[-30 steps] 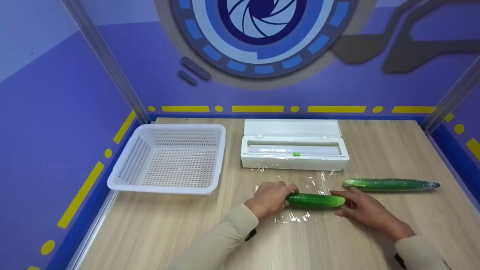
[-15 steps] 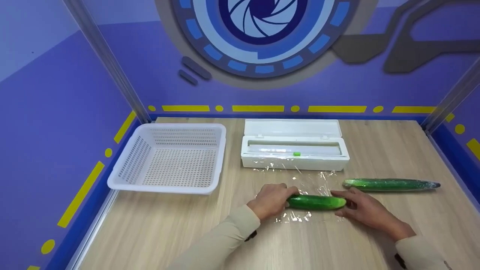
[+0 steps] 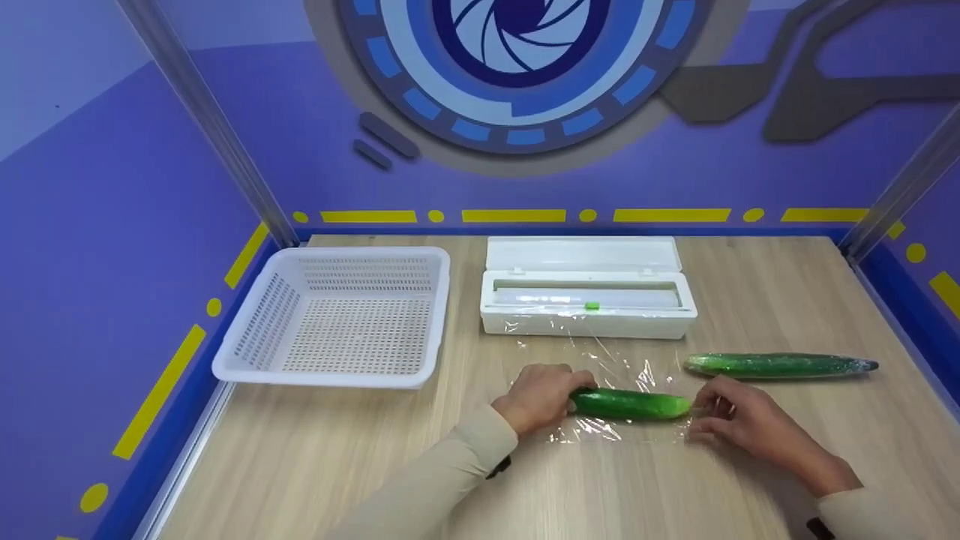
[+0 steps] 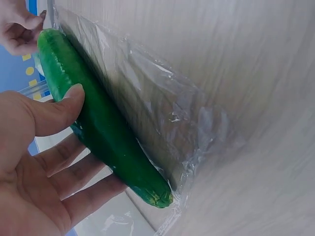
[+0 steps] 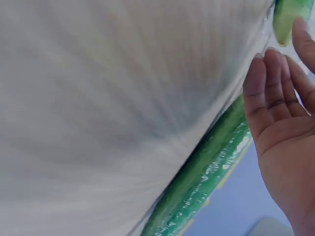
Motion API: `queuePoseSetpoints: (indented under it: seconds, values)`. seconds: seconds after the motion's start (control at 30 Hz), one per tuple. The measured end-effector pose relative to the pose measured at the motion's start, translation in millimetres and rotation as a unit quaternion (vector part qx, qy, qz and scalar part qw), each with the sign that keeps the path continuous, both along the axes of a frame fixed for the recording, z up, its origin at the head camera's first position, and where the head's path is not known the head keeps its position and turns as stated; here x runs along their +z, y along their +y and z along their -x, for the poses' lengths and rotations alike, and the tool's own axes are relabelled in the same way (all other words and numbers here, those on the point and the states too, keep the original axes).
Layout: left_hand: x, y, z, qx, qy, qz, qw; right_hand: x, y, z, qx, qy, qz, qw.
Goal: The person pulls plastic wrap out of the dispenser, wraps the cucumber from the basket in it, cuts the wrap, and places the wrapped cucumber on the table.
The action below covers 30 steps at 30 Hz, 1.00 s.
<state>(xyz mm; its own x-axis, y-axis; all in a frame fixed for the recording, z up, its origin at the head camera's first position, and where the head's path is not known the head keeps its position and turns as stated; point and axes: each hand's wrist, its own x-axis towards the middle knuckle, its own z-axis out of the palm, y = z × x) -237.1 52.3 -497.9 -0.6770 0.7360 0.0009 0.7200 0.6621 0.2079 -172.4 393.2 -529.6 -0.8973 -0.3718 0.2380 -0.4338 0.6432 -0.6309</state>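
Observation:
A green cucumber (image 3: 630,405) lies on a sheet of clear plastic wrap (image 3: 592,431) that runs down from the white box. My left hand (image 3: 541,399) holds the cucumber near its left end. In the left wrist view the thumb lies on one side of the cucumber (image 4: 106,120) and the fingers (image 4: 78,177) reach along the other. My right hand (image 3: 739,414) is just past the cucumber's pale right end, at the wrap's right edge. The right wrist view shows its fingers (image 5: 275,93) only slightly bent, with the thumb apart from them.
A white wrap box (image 3: 589,322) stands behind the hands, lid up, with a film roll and a small green slider. A second cucumber (image 3: 780,365), covered in film, lies behind my right hand. The white perforated basket (image 3: 431,367) is at the left; walls border the table.
My right hand has moved slightly right, away from the cucumber's end, and its fingers have come off it. My left hand keeps its hold on the cucumber, which lies nearly where it was.

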Motion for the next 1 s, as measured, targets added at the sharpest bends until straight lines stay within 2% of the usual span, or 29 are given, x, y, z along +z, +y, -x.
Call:
queuePoseSetpoints:
  seconds: [0.13, 0.2, 0.33, 0.43, 0.57, 0.8, 1.0]
  values:
    - [0.9, -0.1, 1.4, 0.006, -0.010, 0.003, 0.9999, 1.2, -7, -5.4, 0.033, -0.014, -0.031, 0.9989]
    - [1.1, -0.1, 2.1, 0.008, -0.012, 0.004, 0.9999, -0.1, -10, -6.8, 0.045, -0.001, -0.063, 0.9970]
    - [1.1, -0.4, 2.6, 0.013, -0.015, 0.002, 0.9998, -3.6, -15, -7.8, 0.045, 0.036, -0.122, 0.9908]
    - [1.5, -0.7, 2.3, 0.014, -0.017, 0.001, 0.9998, -4.4, -18, -9.2, 0.037, 0.028, -0.138, 0.9893]
    - [1.9, -0.7, 2.6, 0.011, -0.021, -0.002, 0.9997, -3.4, -19, -12.8, 0.025, 0.033, -0.121, 0.9918]
    - [1.3, -1.8, 4.7, 0.000, -0.020, -0.006, 0.9998, -3.4, -22, -14.8, 0.034, 0.085, -0.056, 0.9942]
    - [1.0, -2.5, 4.5, -0.002, -0.016, -0.003, 0.9999, -5.0, -21, -15.8, 0.033, 0.045, -0.020, 0.9982]
